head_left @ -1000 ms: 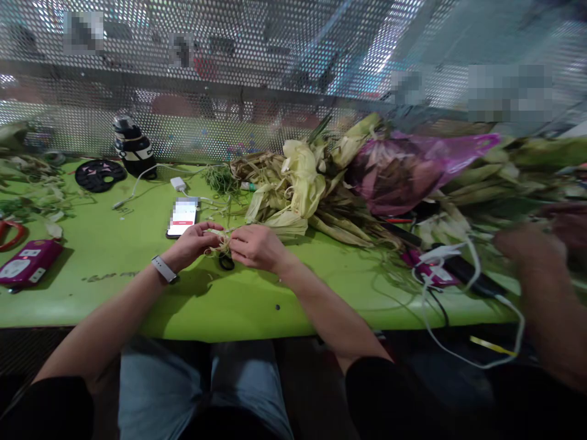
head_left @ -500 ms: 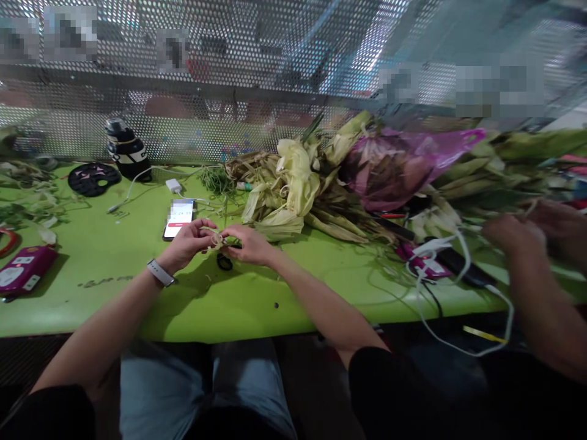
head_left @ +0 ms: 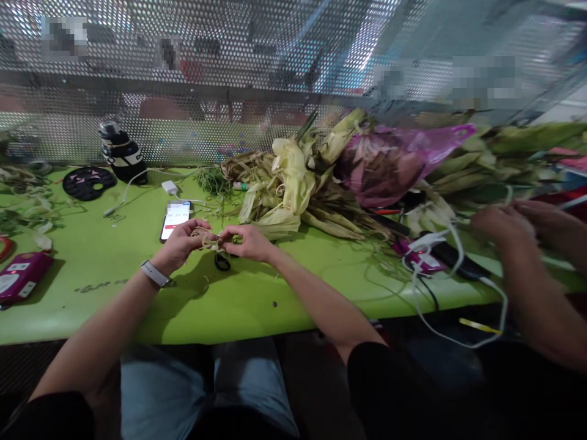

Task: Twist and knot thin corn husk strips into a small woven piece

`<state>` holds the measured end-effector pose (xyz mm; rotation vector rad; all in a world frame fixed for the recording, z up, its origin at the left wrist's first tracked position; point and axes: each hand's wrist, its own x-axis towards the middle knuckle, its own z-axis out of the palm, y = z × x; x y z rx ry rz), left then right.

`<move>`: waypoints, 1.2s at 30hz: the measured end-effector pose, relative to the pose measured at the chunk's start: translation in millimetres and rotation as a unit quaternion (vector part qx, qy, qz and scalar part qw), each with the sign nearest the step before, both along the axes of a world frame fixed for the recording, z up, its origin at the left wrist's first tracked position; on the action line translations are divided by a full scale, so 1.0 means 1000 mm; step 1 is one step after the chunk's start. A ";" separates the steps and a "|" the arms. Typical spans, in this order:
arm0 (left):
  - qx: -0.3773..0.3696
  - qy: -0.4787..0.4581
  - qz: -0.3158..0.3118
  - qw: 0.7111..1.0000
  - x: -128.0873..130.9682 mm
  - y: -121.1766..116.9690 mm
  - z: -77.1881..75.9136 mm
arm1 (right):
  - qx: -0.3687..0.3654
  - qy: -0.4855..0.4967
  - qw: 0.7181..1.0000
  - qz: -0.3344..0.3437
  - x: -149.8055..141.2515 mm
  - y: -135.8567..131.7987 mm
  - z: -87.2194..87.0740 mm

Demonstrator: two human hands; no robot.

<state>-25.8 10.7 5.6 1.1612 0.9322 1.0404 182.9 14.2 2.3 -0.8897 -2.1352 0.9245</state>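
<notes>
My left hand (head_left: 178,245), with a pale watch band (head_left: 155,274) at its wrist, is closed around a small twisted piece of corn husk (head_left: 211,244). From the right, the fingertips of my right hand (head_left: 249,242) pinch the same pale piece, touching it close to the left fingers. Its exact shape is partly hidden by my fingers. Below the hands a black loop (head_left: 222,263), perhaps a scissors handle, lies on the green table (head_left: 247,305). Just behind my left hand lies a phone (head_left: 177,219) with a lit screen.
Dried corn husks (head_left: 293,189) and a pink plastic bag (head_left: 385,165) are heaped behind and right. A dark bottle (head_left: 123,153) stands back left. Purple power strips (head_left: 25,278) and white cables (head_left: 415,299) lie at both sides. Another person's hands (head_left: 504,226) work at the right.
The view has shifted slightly. My left fingers have curled more closely over the husk piece, and the thin loop that stood above them has dropped. My right hand keeps its pinch.
</notes>
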 end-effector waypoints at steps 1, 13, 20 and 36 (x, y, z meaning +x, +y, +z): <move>-0.022 -0.009 -0.012 1.000 0.000 0.000 0.001 | 0.001 0.008 1.000 0.001 0.000 -0.001 0.000; 0.040 0.060 -0.016 0.997 -0.007 0.006 0.000 | 0.077 0.008 0.996 -0.036 -0.001 0.000 -0.002; 0.299 0.186 0.044 0.935 -0.002 -0.004 -0.004 | 0.191 -0.050 0.978 -0.065 -0.002 -0.001 -0.004; 0.620 0.329 0.115 0.703 -0.001 -0.006 -0.011 | -0.133 0.091 0.987 -0.023 -0.002 0.003 -0.003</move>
